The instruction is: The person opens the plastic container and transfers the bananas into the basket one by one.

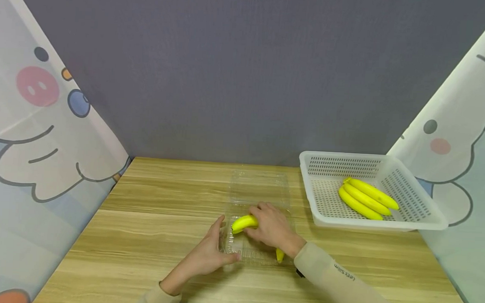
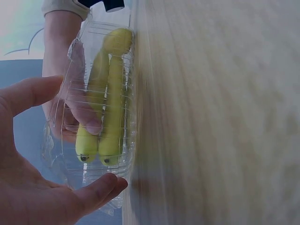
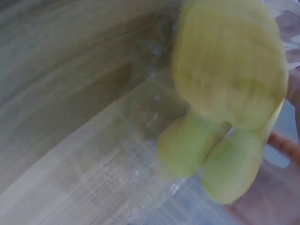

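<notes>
A clear plastic clamshell box [image 1: 237,247] sits on the table with its lid [image 1: 260,187] folded back. Inside it lies a bunch of yellow bananas [image 1: 244,223], mostly covered by my right hand [image 1: 271,226] in the head view. That hand grips the bunch from above. Through the box wall, the left wrist view shows the bananas [image 2: 110,108] side by side with right-hand fingers on them. Close up and blurred, the bunch [image 3: 229,65] fills much of the right wrist view. My left hand [image 1: 210,255] is beside the box's left side, thumb and fingers spread around its corner.
A white perforated basket [image 1: 314,192] stands at the back right of the wooden table [image 1: 152,220], with another bunch of bananas [image 1: 365,199] in it. A grey partition [image 1: 230,77] rises behind the table. Printed cartoon curtains [image 1: 16,158] hang at both sides.
</notes>
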